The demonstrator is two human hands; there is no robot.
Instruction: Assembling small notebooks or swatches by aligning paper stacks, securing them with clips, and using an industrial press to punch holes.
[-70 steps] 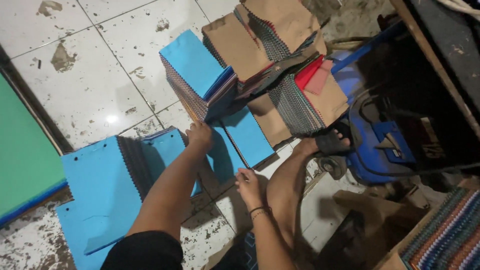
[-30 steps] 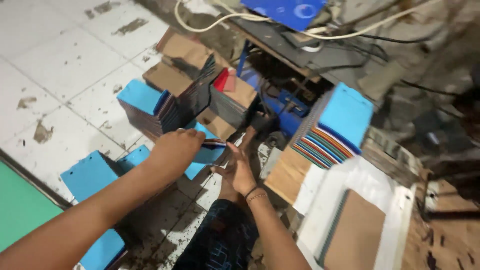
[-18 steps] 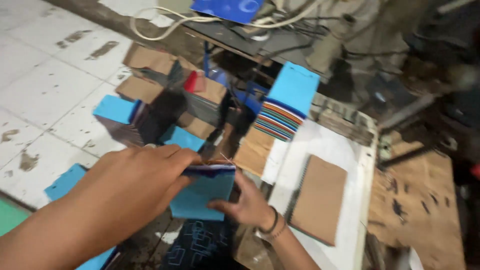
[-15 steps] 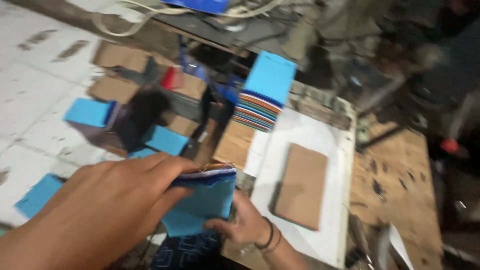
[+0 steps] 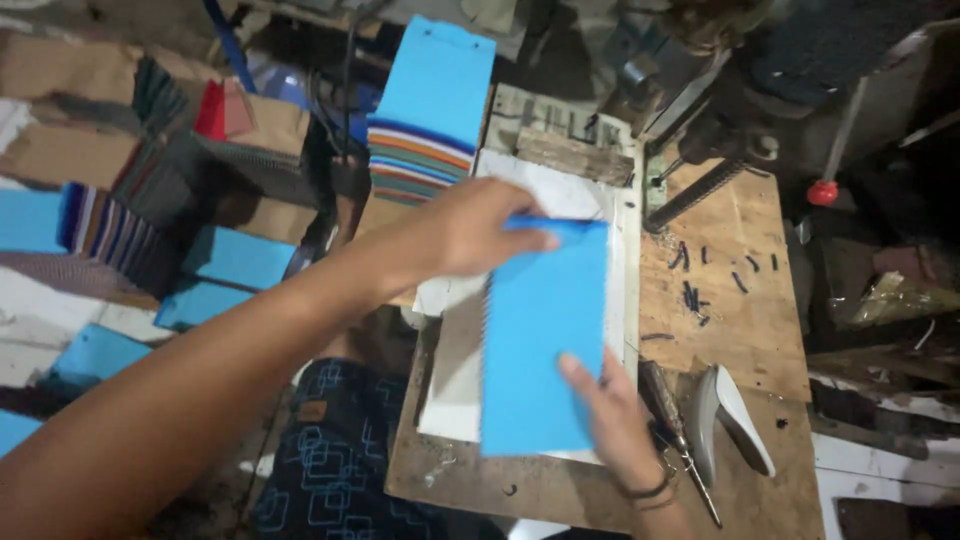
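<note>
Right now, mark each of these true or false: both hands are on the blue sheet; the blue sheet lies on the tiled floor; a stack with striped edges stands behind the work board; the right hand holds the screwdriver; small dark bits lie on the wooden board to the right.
1. Both hands are on the blue sheet. True: the left hand grips its top edge, the right hand its lower right edge.
2. The sheet lies on the tiled floor. False: it is over the white work board on the bench.
3. A striped-edged stack stands behind the board. True.
4. The right hand holds the screwdriver. False: the tool lies on the bench beside it.
5. Small dark bits lie on the wooden board. True.
</note>
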